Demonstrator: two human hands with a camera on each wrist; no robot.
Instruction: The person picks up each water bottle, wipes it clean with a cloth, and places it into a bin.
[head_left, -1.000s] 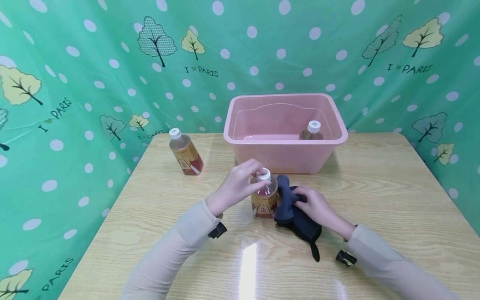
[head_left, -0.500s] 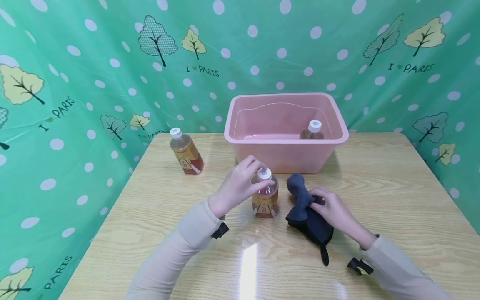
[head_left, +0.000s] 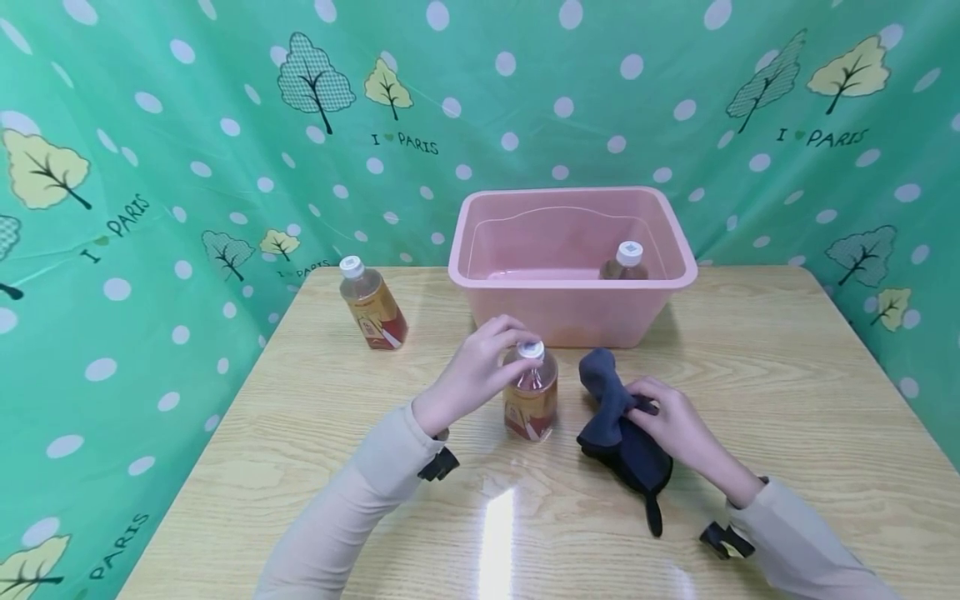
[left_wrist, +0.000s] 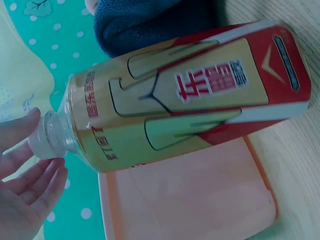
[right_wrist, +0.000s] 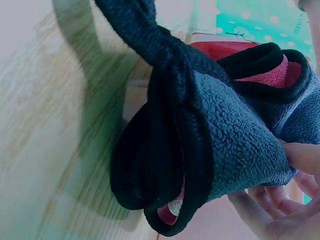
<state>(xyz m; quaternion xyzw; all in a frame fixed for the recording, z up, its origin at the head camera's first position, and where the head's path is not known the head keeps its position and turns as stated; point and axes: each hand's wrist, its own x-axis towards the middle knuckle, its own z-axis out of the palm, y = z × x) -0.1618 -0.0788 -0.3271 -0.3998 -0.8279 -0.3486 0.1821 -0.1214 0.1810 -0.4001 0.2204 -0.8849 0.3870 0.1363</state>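
Note:
My left hand (head_left: 480,371) holds a drink bottle (head_left: 531,408) by its white cap, thumb and fingers around it. In the left wrist view the bottle's yellow-and-red label (left_wrist: 190,95) faces the camera, and the fingers lie on both sides of the cap. My right hand (head_left: 671,421) pinches a bunched dark blue cloth (head_left: 609,408) near its middle. The right wrist view shows fuzzy fabric (right_wrist: 230,135) with black edging and a pink inner side. One edged end of the cloth hangs toward me. A gap separates bottle and cloth in the head view.
Behind the hands stands a pink bin (head_left: 555,312) with another bottle (head_left: 628,260) inside at its right. A similar bottle (head_left: 373,304) stands at the back left of the wooden table (head_left: 300,467). A green patterned curtain (head_left: 555,75) hangs behind.
My right hand has drawn the cloth rightward and a little toward me, away from the bottle. The left hand stays at the cap; the bottle has turned slightly and shifted a little.

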